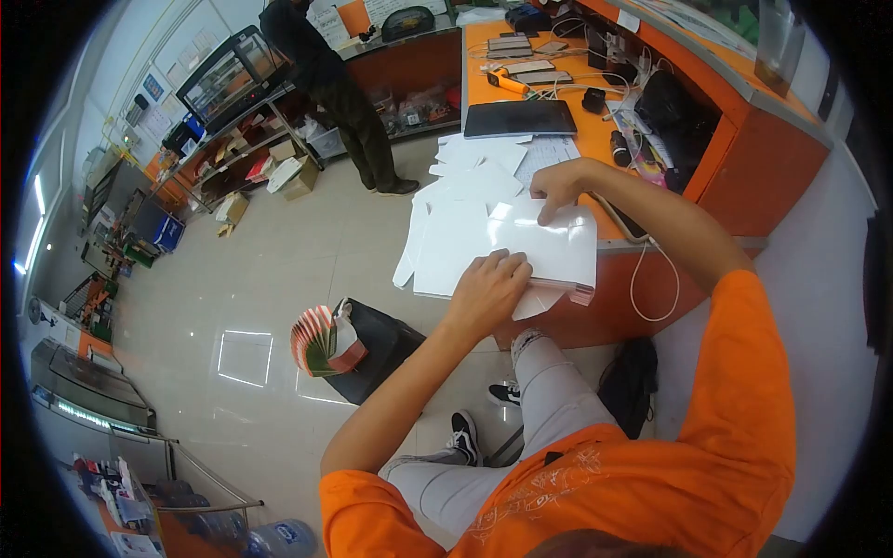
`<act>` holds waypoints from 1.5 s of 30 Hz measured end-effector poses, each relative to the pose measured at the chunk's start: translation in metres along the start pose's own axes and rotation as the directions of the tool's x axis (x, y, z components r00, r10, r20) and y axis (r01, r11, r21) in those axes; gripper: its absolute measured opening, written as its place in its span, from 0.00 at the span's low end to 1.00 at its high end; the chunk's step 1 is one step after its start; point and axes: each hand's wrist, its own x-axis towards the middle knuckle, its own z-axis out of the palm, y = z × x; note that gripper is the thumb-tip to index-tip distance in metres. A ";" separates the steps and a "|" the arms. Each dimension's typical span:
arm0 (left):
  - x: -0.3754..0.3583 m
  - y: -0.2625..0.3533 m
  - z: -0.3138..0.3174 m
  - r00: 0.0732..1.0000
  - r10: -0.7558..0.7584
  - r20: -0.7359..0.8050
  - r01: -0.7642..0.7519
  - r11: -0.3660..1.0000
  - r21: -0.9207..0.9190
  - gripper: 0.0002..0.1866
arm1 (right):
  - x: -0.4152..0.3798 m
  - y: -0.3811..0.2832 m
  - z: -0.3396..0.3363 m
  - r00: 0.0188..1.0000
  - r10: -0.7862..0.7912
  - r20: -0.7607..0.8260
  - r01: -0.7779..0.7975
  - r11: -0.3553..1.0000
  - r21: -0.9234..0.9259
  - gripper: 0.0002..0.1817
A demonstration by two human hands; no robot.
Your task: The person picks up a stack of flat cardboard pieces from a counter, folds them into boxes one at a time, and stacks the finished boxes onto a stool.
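Note:
A glossy white folded card [561, 244], apparently a flat paper box, lies on the orange counter's near end. Its near edge shows pinkish layers. My left hand [493, 286] rests on the card's near left part, fingers bent together over it and the thumb side at its edge. Farther back, my right hand [561, 189] is closed with its fingers curled, one fingertip pressing down on the card's top. Several white card pieces [446, 232] spread out beneath and to the left, some with cut flaps. A written sheet [551, 153] lies behind my right hand.
Past the cards are a black laptop-like slab [521, 119], several phones [532, 67] and tangled cables. A phone [619, 219] with a white cable lies by my right forearm. Striped folded paper [326, 342] sits on a black stool [377, 353]. A person in dark clothes [339, 102] stands far left.

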 end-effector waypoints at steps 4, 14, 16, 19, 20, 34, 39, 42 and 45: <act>0.012 -0.009 -0.006 0.965 0.006 0.261 0.023 0.994 -0.110 0.09 | -0.011 -0.017 -0.008 0.999 -0.018 0.031 0.023 0.986 -0.166 0.28; 0.025 -0.004 -0.018 0.947 -0.090 0.309 0.135 0.982 -0.129 0.06 | -0.042 -0.054 0.036 0.942 -0.029 -0.333 -0.095 0.932 -0.350 0.24; 0.024 -0.004 -0.018 0.949 -0.087 0.303 0.133 0.982 -0.134 0.06 | -0.041 -0.054 0.053 0.865 -0.055 -0.499 -0.185 0.889 -0.418 0.24; 0.023 -0.004 -0.017 0.952 -0.097 0.289 0.142 0.980 -0.138 0.05 | -0.038 -0.044 0.062 0.828 -0.057 -0.558 -0.175 0.918 -0.355 0.26; 0.023 -0.004 -0.016 0.957 -0.097 0.274 0.139 0.980 -0.140 0.05 | -0.035 -0.037 0.058 0.828 -0.054 -0.557 -0.178 0.918 -0.353 0.26; 0.037 -0.014 -0.015 0.947 -0.177 0.267 0.201 0.977 -0.066 0.05 | -0.037 -0.043 -0.006 0.904 -0.050 -0.425 -0.119 0.925 -0.362 0.26; 0.060 -0.049 -0.014 0.922 -0.308 0.233 0.374 0.862 -0.342 0.19 | -0.021 -0.027 0.005 0.920 0.014 -0.393 -0.158 0.928 -0.337 0.24; 0.091 -0.087 0.026 0.931 -0.217 -0.293 0.208 0.976 -0.064 0.23 | -0.029 -0.031 0.012 0.894 -0.036 -0.446 -0.107 0.951 -0.291 0.22; 0.121 -0.092 0.033 0.950 -0.185 0.250 0.216 0.971 -0.103 0.25 | -0.031 -0.034 0.020 0.863 -0.056 -0.502 -0.126 0.939 -0.321 0.20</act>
